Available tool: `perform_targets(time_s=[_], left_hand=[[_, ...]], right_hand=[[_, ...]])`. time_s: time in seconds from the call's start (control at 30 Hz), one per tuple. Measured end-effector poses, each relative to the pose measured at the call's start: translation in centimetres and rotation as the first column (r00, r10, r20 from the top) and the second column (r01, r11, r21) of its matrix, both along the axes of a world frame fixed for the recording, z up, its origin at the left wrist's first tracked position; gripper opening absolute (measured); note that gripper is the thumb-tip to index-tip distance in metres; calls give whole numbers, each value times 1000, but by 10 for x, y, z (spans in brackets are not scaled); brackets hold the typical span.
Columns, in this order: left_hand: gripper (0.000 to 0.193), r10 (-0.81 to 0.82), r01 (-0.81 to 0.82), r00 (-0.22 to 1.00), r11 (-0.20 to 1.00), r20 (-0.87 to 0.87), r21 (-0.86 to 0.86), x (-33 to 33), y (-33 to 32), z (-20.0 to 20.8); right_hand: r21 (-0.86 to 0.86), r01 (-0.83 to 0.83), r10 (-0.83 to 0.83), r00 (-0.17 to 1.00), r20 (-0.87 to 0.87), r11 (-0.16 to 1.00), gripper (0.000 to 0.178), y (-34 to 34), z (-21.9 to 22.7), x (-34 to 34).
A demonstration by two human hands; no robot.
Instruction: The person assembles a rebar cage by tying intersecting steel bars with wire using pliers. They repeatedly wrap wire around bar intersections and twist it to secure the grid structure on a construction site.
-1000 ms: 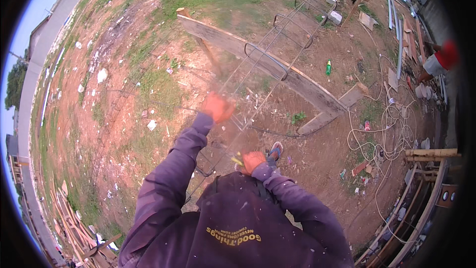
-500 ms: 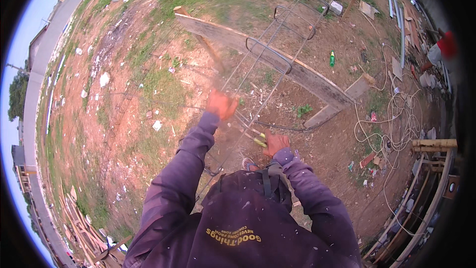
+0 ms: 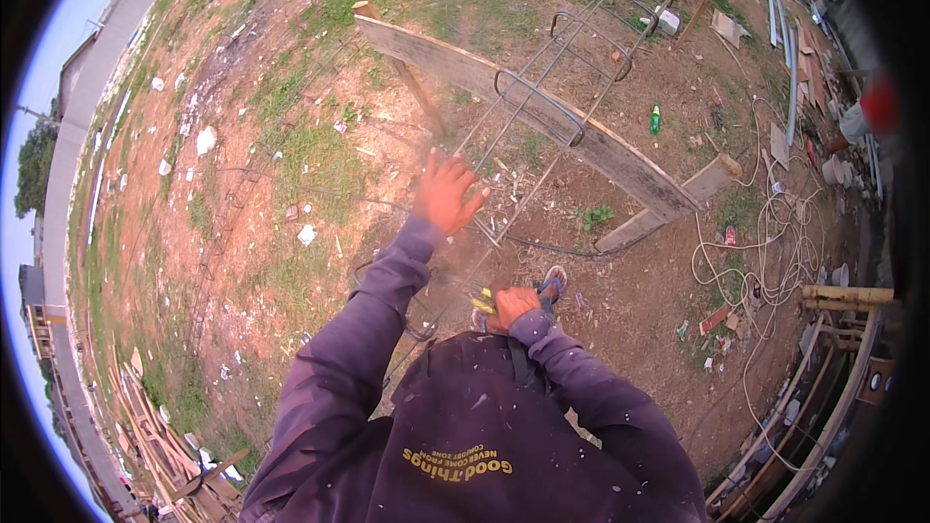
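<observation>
A cage of long steel rods with bent stirrups [image 3: 526, 87] slants from the far right down toward me, crossing a wooden plank [image 3: 455, 64] set on stakes. My left hand [image 3: 448, 196] is beside the near part of the rods, fingers spread, with nothing visible in it. Close to my body, my right hand [image 3: 515, 307] is closed around yellow-handled pliers [image 3: 483, 303]. The pliers' jaws cannot be made out. A loose bent stirrup [image 3: 422, 331] lies to the left of the pliers.
A tangled pale cord [image 3: 775, 232] lies on the dirt at right, past a crossed wooden brace [image 3: 707, 179]. A green bottle [image 3: 656, 120] is beyond the plank. Scrap timber [image 3: 170, 436] is piled at lower left. A person in red [image 3: 880, 108] is at the right edge.
My right hand has drawn the pliers back from the rods toward my body. My left hand has opened its fingers beside the rods. The view has shifted slightly.
</observation>
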State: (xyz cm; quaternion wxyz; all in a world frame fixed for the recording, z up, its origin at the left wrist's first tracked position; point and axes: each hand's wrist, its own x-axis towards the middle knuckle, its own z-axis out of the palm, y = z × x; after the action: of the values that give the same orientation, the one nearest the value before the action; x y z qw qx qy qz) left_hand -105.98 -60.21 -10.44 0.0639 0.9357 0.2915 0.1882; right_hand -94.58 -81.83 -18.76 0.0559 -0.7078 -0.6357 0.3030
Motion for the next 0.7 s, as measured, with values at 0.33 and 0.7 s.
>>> perform_targets(time_s=[0.33, 0.7], left_hand=[[35, 14, -26, 996, 990, -89, -136, -30, 14, -9], [30, 237, -260, 966, 903, -108, -341, -84, -140, -37]], right_hand=[[-43, 164, -164, 986, 4, 986, 56, 1, -5, 7], [-87, 212, -215, 976, -30, 973, 68, -23, 3, 8]])
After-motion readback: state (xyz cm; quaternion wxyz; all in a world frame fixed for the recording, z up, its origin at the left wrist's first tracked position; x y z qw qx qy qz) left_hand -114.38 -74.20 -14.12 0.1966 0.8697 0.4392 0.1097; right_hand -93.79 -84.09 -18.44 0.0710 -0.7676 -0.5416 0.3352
